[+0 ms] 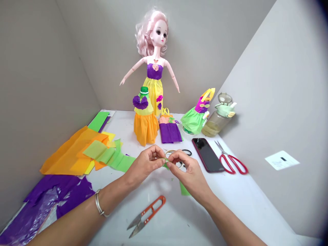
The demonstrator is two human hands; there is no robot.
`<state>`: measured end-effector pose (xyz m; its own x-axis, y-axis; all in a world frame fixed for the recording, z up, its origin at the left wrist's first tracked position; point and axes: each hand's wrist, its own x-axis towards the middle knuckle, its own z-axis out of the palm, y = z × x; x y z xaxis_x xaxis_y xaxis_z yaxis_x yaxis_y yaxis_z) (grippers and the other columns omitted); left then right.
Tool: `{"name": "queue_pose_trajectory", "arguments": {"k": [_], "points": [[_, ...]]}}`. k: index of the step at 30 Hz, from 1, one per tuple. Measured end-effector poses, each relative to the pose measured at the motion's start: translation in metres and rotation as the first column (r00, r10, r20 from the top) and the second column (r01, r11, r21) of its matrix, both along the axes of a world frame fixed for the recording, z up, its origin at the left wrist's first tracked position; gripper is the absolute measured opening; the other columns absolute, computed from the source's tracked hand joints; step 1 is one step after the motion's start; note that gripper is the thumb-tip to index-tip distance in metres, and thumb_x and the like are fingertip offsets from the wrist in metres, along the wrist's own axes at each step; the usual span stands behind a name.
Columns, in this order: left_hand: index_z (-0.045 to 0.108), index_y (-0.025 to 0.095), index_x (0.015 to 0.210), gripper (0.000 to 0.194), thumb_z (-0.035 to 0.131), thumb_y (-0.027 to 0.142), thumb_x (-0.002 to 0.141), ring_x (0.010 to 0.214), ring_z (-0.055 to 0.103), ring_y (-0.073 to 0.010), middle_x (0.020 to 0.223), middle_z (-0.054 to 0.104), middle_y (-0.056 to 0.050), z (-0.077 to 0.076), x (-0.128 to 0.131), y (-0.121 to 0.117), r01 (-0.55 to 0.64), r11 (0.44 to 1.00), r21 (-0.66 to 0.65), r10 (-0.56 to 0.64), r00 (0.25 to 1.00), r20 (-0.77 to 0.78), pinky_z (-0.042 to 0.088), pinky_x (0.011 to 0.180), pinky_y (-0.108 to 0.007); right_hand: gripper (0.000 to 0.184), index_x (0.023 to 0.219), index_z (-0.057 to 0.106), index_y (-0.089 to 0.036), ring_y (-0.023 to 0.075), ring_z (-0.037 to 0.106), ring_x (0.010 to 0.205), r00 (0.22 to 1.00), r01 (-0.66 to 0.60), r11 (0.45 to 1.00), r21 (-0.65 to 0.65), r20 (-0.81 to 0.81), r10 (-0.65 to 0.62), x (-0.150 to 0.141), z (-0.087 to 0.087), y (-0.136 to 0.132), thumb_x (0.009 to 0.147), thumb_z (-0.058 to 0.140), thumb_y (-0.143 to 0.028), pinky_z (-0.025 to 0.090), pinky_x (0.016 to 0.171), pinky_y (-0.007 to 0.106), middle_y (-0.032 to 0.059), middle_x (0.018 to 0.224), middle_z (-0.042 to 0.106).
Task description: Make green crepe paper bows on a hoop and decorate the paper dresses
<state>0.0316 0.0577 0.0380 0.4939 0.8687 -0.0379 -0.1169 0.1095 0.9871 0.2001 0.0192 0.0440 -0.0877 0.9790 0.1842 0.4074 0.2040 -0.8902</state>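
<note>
My left hand [150, 162] and my right hand [187, 171] meet over the middle of the white table, fingertips closed in a pinch. Between them they hold a small piece of green crepe paper [166, 162], mostly covered by the fingers. Under my right hand lies a flat green paper piece [183, 189]. Behind the fingers rest a roll of tape [170, 153] and a black scissor handle [187, 152], both partly hidden. Closer to me are orange thread snips [151, 213], blades pointing lower left.
Orange crepe paper [69, 153], green strips [120, 160] and purple paper [74, 194] cover the left side. At the back stand a doll [155, 71], a dressed bottle [146, 126] and small paper dresses [170, 131]. A phone [207, 155], red scissors [232, 162] and a jar [215, 123] are right.
</note>
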Motion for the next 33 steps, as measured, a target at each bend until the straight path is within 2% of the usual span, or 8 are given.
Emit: {"name": "queue_pose_trajectory", "arguments": {"k": [8,13,16,21,26,33], "points": [[0.052,0.017,0.084,0.019,0.067,0.026,0.077,0.077,0.051,-0.0117,0.083,0.052,0.002,0.0035,0.0002,-0.0010,0.036,0.998,0.043,-0.036,0.999,-0.008,0.041,0.073,-0.026,0.012,0.073,0.060,-0.020,0.0154,0.052,0.074,0.999,-0.015,0.999,0.029,-0.028,0.016,0.0017,0.0019,-0.0013,0.085,0.060,-0.021,0.040,0.072,0.027,-0.0006,0.075,0.055],[0.052,0.017,0.083,0.018,0.066,0.028,0.079,0.079,0.053,-0.0132,0.083,0.053,0.001,0.0017,-0.0015,0.0011,0.030,0.998,0.051,-0.029,1.000,-0.010,0.041,0.075,-0.028,0.010,0.079,0.063,-0.020,0.0165,0.054,0.079,0.998,-0.042,0.999,-0.026,-0.048,0.041,0.0024,0.0021,0.0000,0.086,0.060,-0.026,0.041,0.076,0.028,0.0006,0.081,0.059],[0.052,0.017,0.083,0.020,0.067,0.028,0.077,0.080,0.053,-0.0136,0.083,0.052,0.001,0.0016,-0.0015,0.0016,0.015,0.999,0.045,-0.014,1.000,-0.007,0.042,0.075,-0.028,0.006,0.082,0.063,-0.020,0.0166,0.054,0.080,0.998,-0.023,0.999,-0.035,-0.054,0.021,0.0016,0.0024,-0.0005,0.085,0.061,-0.025,0.041,0.075,0.028,0.0005,0.083,0.060],[0.052,0.017,0.083,0.021,0.068,0.028,0.076,0.077,0.052,-0.0126,0.082,0.052,0.001,0.0014,-0.0004,0.0019,0.023,0.999,0.036,-0.023,0.999,-0.022,0.041,0.073,-0.027,0.009,0.075,0.062,-0.019,0.0151,0.053,0.076,0.999,-0.034,0.999,-0.030,-0.044,0.033,0.0019,0.0016,-0.0005,0.084,0.059,-0.019,0.041,0.075,0.027,-0.0007,0.077,0.057],[0.052,0.017,0.084,0.022,0.068,0.030,0.077,0.077,0.052,-0.0128,0.082,0.052,0.001,0.0005,-0.0018,0.0026,0.017,1.000,0.026,-0.017,1.000,-0.024,0.041,0.072,-0.027,0.006,0.081,0.064,-0.019,0.0164,0.055,0.081,0.996,-0.058,0.997,-0.056,-0.063,0.055,0.0044,0.0004,0.0014,0.084,0.058,-0.021,0.042,0.077,0.028,0.0008,0.083,0.059],[0.053,0.018,0.086,0.022,0.066,0.033,0.078,0.078,0.054,-0.0136,0.082,0.053,0.001,0.0004,-0.0029,0.0030,0.027,0.998,0.048,-0.024,0.998,-0.051,0.042,0.072,-0.027,0.009,0.076,0.062,-0.019,0.0168,0.054,0.077,0.997,-0.044,0.997,-0.058,-0.071,0.040,0.0040,0.0017,0.0014,0.083,0.057,-0.020,0.042,0.074,0.029,0.0011,0.078,0.058]]}}
